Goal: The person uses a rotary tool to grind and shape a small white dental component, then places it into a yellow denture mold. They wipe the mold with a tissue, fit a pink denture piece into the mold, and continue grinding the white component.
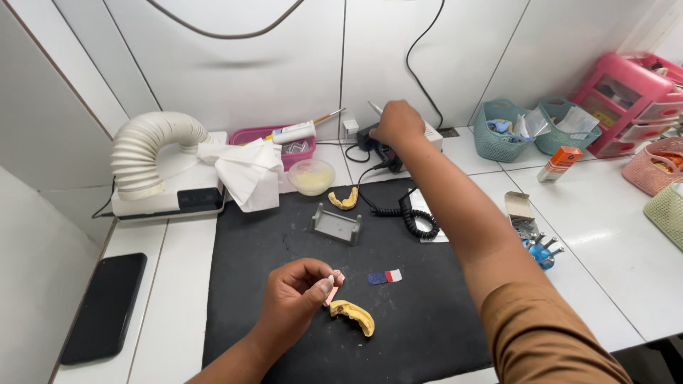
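My left hand (295, 293) hovers over the black mat (284, 341) and pinches a small pink piece (336, 279) between thumb and fingers. Just below it lies a yellow dental cast (353, 316). My right hand (397, 122) reaches far back and grips a slim handpiece (375, 108) at the black control box (384, 151) by the wall. A coiled black cord (411, 215) runs from that box over the mat. A second yellow cast (344, 198) lies near the back of the mat, next to a grey holder (336, 225).
A white ribbed suction hose (153, 146) and its unit sit at back left with a white tissue (245, 174). A black phone (105, 307) lies at left. A yellowish bowl (311, 176), teal baskets (530, 128), pink drawers (626, 99) and blue burs (541, 250) stand around.
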